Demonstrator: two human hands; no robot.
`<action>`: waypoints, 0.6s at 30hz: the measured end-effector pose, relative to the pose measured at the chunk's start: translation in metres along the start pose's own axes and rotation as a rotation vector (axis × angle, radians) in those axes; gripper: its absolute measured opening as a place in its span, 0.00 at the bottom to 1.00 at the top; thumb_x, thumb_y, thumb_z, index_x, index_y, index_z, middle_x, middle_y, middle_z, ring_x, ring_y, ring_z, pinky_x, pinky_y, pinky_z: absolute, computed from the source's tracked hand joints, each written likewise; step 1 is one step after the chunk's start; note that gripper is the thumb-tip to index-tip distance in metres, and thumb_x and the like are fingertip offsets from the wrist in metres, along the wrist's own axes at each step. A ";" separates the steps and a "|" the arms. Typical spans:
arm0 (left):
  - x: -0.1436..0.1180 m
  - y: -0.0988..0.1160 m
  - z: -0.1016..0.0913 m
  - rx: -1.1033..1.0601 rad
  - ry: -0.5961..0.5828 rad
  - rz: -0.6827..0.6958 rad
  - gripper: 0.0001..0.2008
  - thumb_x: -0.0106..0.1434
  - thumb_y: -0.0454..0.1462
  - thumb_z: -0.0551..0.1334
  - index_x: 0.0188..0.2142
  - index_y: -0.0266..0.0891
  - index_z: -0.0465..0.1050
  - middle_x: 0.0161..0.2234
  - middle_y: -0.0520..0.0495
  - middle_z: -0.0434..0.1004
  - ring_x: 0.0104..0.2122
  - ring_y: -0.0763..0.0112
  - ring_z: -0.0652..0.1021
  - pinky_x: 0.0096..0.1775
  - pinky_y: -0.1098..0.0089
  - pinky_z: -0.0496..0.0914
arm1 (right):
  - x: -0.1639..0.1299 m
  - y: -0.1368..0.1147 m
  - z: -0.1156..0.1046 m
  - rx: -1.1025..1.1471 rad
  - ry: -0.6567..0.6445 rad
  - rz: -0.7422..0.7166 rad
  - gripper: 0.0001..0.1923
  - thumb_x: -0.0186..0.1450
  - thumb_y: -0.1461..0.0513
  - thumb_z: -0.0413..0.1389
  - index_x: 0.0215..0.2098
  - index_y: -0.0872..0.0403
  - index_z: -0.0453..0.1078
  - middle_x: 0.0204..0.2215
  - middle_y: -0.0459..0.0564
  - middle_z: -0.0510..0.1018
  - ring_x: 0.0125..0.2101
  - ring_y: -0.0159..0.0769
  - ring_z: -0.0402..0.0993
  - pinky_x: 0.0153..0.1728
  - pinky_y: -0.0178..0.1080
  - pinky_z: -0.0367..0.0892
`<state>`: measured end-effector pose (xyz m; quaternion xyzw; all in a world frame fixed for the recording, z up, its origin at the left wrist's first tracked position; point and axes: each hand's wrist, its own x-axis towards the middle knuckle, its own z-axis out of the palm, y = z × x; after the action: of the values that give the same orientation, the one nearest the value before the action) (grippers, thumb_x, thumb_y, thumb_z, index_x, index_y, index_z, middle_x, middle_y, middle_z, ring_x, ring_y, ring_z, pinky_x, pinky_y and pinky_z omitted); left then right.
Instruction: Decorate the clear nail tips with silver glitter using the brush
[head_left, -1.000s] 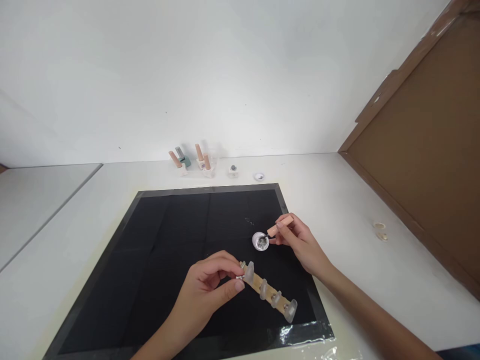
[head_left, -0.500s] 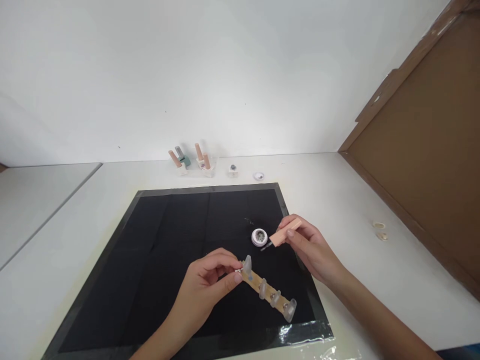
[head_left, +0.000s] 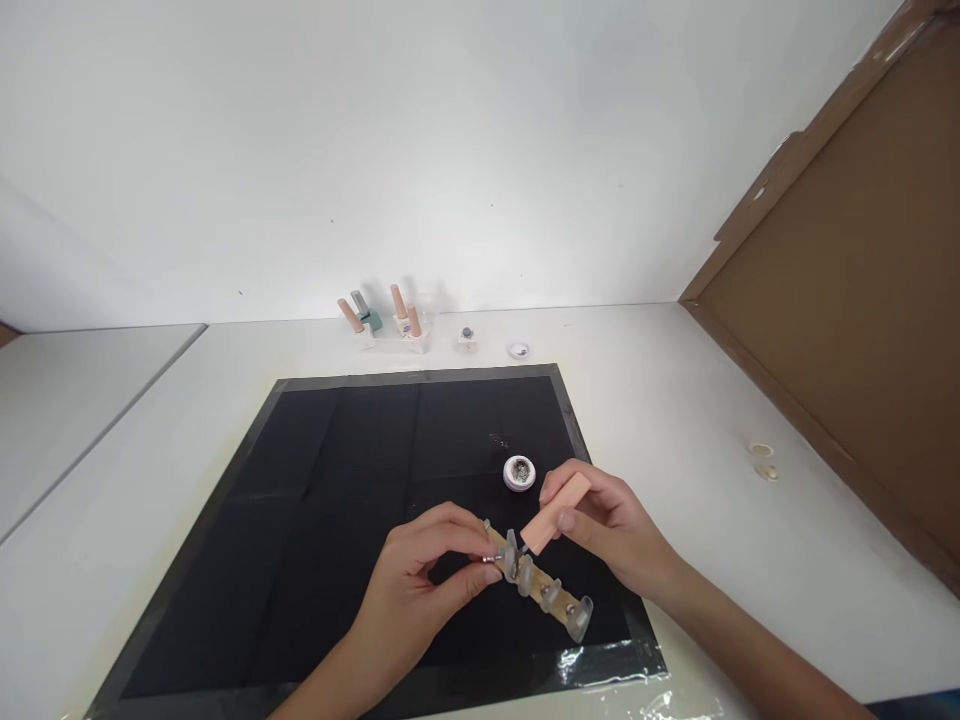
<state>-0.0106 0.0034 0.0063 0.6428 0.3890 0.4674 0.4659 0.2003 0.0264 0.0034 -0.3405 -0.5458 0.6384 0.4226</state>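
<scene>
Between the thumb and forefinger of my left hand (head_left: 431, 575) is a small silver stem bearing a clear false nail (head_left: 511, 555). That nail is over the upper end of a tan strip (head_left: 535, 589), on which several other clear false nails stand in a row. My right hand (head_left: 611, 525) grips the peach handle of a nail polish brush (head_left: 556, 512). Its dark bristle end reaches the nail in my left hand and seems to touch it. Just above the brush sits a small open white pot (head_left: 519, 473) with dark glittery contents.
A black mat (head_left: 360, 520) with taped edges lies under the hands. Several polish bottles (head_left: 411, 325) and an uncapped bottle (head_left: 467, 341) stand behind it, beside a small white lid (head_left: 518, 351). Two small pale pieces (head_left: 763, 460) lie at right near a brown cardboard panel (head_left: 847, 300).
My right hand has brought the brush down and left from beside the pot to the false nail. My left hand has shifted slightly right and down with the nail, off the strip's end.
</scene>
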 end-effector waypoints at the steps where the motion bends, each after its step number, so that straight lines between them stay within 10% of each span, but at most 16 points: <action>1: 0.000 0.001 0.000 0.008 -0.007 0.001 0.08 0.53 0.26 0.67 0.29 0.41 0.80 0.27 0.47 0.78 0.27 0.70 0.78 0.29 0.73 0.71 | -0.001 0.000 0.000 -0.028 0.013 -0.012 0.08 0.61 0.55 0.59 0.34 0.51 0.70 0.26 0.43 0.67 0.26 0.28 0.64 0.28 0.31 0.63; 11: 0.001 0.002 -0.001 -0.030 -0.025 -0.048 0.08 0.53 0.27 0.67 0.29 0.41 0.81 0.27 0.47 0.77 0.27 0.69 0.77 0.30 0.72 0.71 | -0.007 -0.005 0.005 -0.347 0.181 -0.300 0.03 0.61 0.60 0.59 0.34 0.49 0.70 0.25 0.45 0.71 0.27 0.33 0.67 0.28 0.35 0.63; 18: 0.002 0.000 -0.001 -0.233 -0.022 -0.207 0.05 0.53 0.30 0.68 0.28 0.41 0.81 0.28 0.48 0.76 0.27 0.73 0.75 0.30 0.73 0.70 | -0.007 -0.005 -0.003 0.081 0.013 -0.172 0.05 0.66 0.59 0.55 0.40 0.46 0.69 0.27 0.43 0.72 0.20 0.26 0.67 0.25 0.32 0.65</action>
<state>-0.0110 0.0050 0.0065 0.5457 0.3911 0.4521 0.5873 0.2068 0.0217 0.0075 -0.2790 -0.5441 0.6191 0.4928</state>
